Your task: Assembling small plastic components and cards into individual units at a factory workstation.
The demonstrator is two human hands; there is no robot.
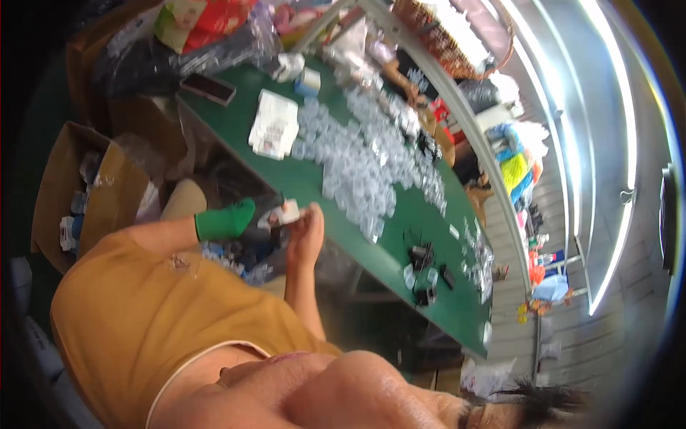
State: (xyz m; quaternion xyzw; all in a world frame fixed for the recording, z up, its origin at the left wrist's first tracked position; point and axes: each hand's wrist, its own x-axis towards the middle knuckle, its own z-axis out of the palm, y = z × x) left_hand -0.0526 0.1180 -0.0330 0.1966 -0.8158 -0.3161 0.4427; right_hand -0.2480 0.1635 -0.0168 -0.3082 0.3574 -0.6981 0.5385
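My left hand (227, 219) wears a green glove, its fingers drawn together just beside a small white piece. What the glove grips, if anything, is hidden. Bare, my right hand (307, 232) pinches that small white box-like piece (287, 212) between fingertips and thumb, next to the table edge. A thin dark part sticks up from the piece. Past both hands, a large heap of clear plastic pieces (357, 171) covers the middle of the green table (246, 139).
A stack of white cards (274, 125), a phone (208, 89) and a blue-and-white box (308, 82) lie near the table's left end. Black parts (421, 254) sit towards its right. An open cardboard box (107, 187) stands at the left. Another person's hand (412, 93) is across the table.
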